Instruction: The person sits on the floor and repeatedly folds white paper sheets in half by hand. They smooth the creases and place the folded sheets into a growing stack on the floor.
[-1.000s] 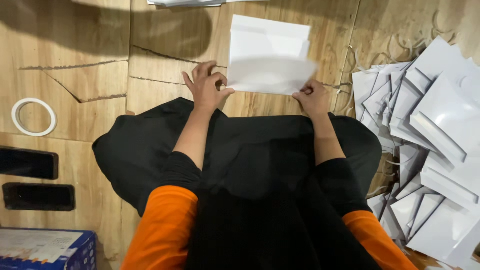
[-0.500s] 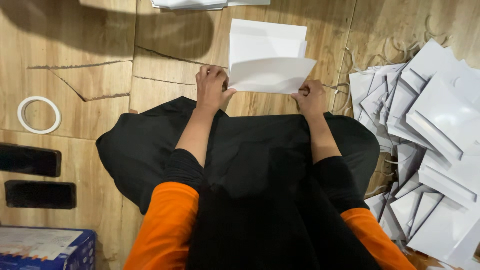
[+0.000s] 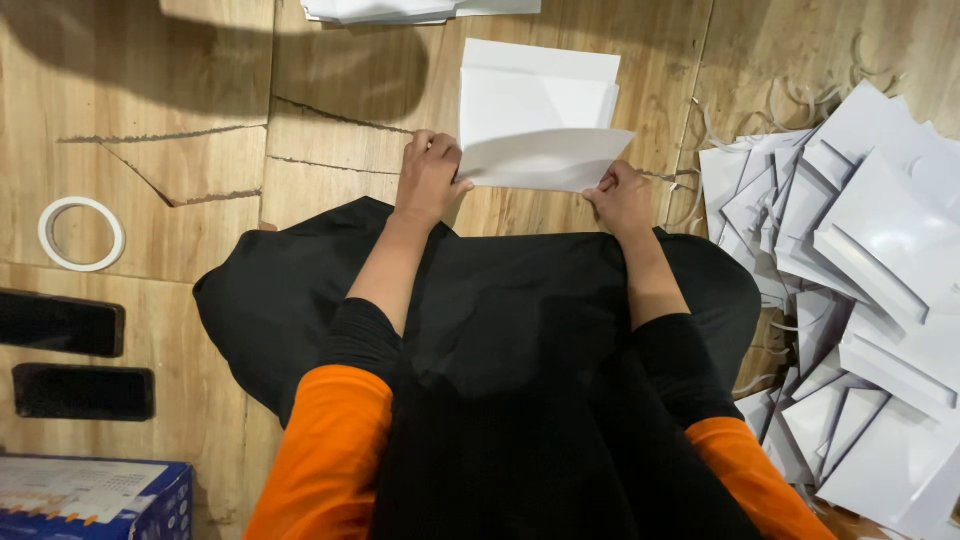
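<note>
I hold a white paper sheet [image 3: 545, 158] folded over just above my black-clad lap. My left hand [image 3: 430, 178] grips its left edge, fingers curled over the fold. At the lower right corner my right hand [image 3: 620, 195] pinches the same sheet. The rest of the sheet, or a second white piece [image 3: 540, 85], lies flat on the wooden floor beyond my hands; I cannot tell whether they are joined.
A heap of folded white paper bags [image 3: 860, 300] fills the floor at the right. A roll of white tape [image 3: 81, 234] lies at the left, with two dark flat slabs [image 3: 62, 324] below it and a blue box [image 3: 95, 498] at the bottom left. More white sheets [image 3: 420, 10] sit at the top edge.
Both hands have stayed on the sheet; the folded front flap has come up and flattened toward me.
</note>
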